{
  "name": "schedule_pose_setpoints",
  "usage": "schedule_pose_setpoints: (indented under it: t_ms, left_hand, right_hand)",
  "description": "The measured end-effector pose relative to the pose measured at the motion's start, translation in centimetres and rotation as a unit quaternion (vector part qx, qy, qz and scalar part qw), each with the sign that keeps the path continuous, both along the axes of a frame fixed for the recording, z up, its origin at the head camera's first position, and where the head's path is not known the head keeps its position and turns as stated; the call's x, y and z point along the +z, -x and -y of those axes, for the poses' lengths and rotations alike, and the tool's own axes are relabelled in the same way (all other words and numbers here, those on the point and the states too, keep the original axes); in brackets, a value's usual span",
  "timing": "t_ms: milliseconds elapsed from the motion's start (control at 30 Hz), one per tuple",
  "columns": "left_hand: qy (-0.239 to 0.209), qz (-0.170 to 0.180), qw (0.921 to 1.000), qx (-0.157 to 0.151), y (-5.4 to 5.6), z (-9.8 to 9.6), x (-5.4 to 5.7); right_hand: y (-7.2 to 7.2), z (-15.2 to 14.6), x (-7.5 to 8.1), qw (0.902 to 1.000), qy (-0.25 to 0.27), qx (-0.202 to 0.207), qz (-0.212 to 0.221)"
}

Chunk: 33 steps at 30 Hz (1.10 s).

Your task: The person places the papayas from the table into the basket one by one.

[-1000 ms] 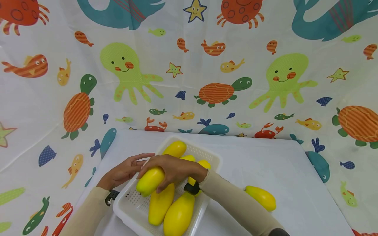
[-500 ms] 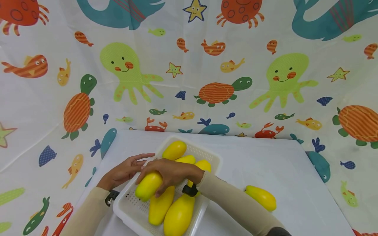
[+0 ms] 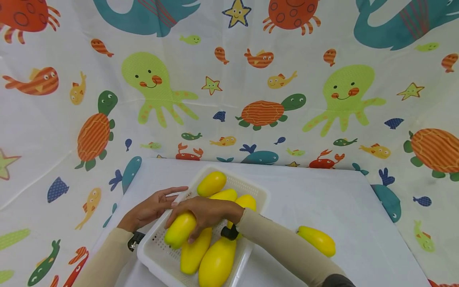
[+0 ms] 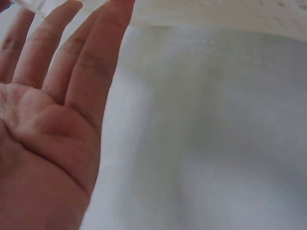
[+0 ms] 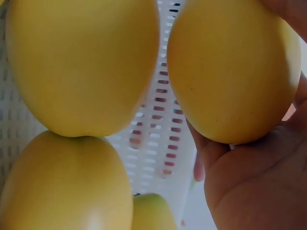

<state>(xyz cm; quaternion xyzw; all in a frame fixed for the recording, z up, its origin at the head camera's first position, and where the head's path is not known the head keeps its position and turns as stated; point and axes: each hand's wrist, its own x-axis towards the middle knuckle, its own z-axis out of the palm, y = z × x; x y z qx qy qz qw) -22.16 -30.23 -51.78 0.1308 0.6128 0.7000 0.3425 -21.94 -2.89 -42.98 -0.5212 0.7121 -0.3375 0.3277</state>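
Note:
My right hand reaches into a white perforated plastic basket and grips a yellow papaya near the basket's left side. Fingers and thumb curl round this papaya in the right wrist view. My left hand is at the basket's left outer wall, with its fingers extended toward the rim. In the left wrist view the left palm holds nothing, and its fingertips reach the basket's edge. Several other papayas lie in the basket, including a large one in front and one at the far corner.
One more papaya lies on the white tabletop, right of the basket and beyond the right forearm. A white curtain printed with sea animals hangs behind and beside the table.
My right hand has lowered slightly toward the front with the papaya, uncovering more of the papayas behind it. My left hand and the basket stay in place.

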Motion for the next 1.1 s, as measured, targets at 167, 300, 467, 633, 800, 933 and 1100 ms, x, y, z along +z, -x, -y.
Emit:
schedule_pose_setpoints:
  t_ms: [167, 300, 467, 633, 800, 933, 1100]
  left_hand:
    - [0.003, 0.001, 1.0, 0.004, -0.1, 0.0, 0.1]
    - [0.009, 0.001, 0.9999, 0.007, -0.1, -0.1, 0.2]
    - [0.016, -0.005, 0.9998, 0.01, -0.2, -0.2, 0.2]
    - [0.014, -0.009, 0.9998, 0.008, -0.1, -0.2, 0.2]
    - [0.012, -0.018, 0.9998, 0.003, 0.0, -0.2, 0.0]
    - [0.02, -0.024, 0.9995, 0.003, 0.0, -0.2, -0.1]
    - [0.023, -0.026, 0.9994, 0.002, 0.0, -0.1, -0.1]
  right_hand:
    - [0.2, 0.2, -0.7, 0.9999, 0.002, 0.001, 0.01]
    - [0.2, 0.5, -1.0, 0.9999, -0.001, -0.003, 0.011]
    - [0.1, 1.0, -0.9, 0.9998, -0.014, -0.01, 0.002]
    - [-0.1, 1.5, -1.0, 0.9993, -0.029, -0.015, -0.015]
    - [-0.2, 1.9, -1.4, 0.9984, -0.027, -0.013, -0.048]
    - [-0.2, 2.2, -1.6, 0.9975, -0.025, -0.014, -0.065]
    - [-0.3, 2.6, -1.9, 0.9952, -0.022, -0.013, -0.094]
